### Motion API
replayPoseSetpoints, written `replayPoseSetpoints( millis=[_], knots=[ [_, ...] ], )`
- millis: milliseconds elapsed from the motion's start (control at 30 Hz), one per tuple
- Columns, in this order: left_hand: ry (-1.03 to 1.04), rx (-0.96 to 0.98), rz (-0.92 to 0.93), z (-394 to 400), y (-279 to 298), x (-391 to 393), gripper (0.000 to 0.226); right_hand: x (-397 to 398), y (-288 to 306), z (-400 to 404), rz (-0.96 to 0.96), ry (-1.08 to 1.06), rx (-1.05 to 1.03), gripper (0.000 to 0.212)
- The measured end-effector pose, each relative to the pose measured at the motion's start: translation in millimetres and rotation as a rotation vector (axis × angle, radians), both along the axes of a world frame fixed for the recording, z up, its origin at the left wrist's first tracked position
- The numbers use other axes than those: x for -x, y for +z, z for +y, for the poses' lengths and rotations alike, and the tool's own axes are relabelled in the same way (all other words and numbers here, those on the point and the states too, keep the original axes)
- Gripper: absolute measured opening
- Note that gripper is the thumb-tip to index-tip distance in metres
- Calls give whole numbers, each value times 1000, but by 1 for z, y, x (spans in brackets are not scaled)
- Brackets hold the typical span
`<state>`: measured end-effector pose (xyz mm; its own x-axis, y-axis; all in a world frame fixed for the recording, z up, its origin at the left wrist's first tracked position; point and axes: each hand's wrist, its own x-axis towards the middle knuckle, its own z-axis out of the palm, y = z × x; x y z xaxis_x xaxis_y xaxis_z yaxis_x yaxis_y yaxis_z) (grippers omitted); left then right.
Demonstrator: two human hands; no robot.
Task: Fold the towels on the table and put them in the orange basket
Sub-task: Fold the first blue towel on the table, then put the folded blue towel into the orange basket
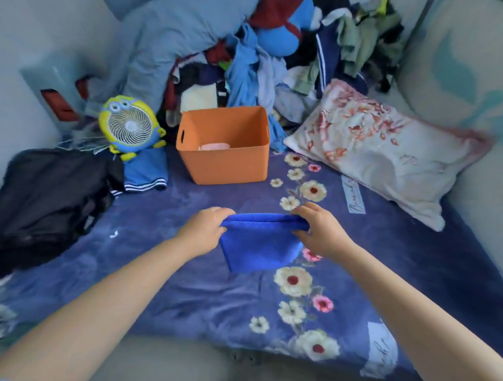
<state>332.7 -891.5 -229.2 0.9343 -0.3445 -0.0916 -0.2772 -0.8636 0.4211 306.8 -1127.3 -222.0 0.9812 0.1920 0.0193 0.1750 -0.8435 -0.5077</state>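
A folded blue towel hangs above the flowered blue blanket. My left hand grips its top left corner and my right hand pinches its top right corner, so the upper edge is stretched between them. The orange basket stands a little beyond the towel, upright and open at the top. Something pale pink lies at its bottom.
A yellow and blue cartoon fan stands left of the basket, with dark clothes and blue shorts beside it. A large heap of clothes rises behind the basket. A flowered pillow lies at the right.
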Motion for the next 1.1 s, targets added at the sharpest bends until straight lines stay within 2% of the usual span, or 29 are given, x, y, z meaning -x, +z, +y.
replayPoseSetpoints(
  millis=[233,400,500,600,700,833,933,1100],
  knots=[
    [212,283,-63,70,17,-71,29,-91,15,69,-44,7,-117,35],
    [420,457,-15,83,14,-134,34,-155,20,85,33,-234,-353,46],
    [501,551,34,82,15,-187,37,-209,18,85,89,-336,-447,17],
    [545,615,28,77,18,-239,36,-259,18,83,99,-344,-491,19],
    [567,651,-3,72,15,-300,35,-314,19,81,16,-339,-552,4],
    [556,672,-70,64,12,-372,30,-382,21,84,-75,-339,-614,20],
    [556,665,-118,58,1,-424,27,-436,12,87,-95,-355,-628,23],
    [577,584,-107,50,-48,-493,25,-506,-38,90,-70,-387,-480,25]
  ],
)
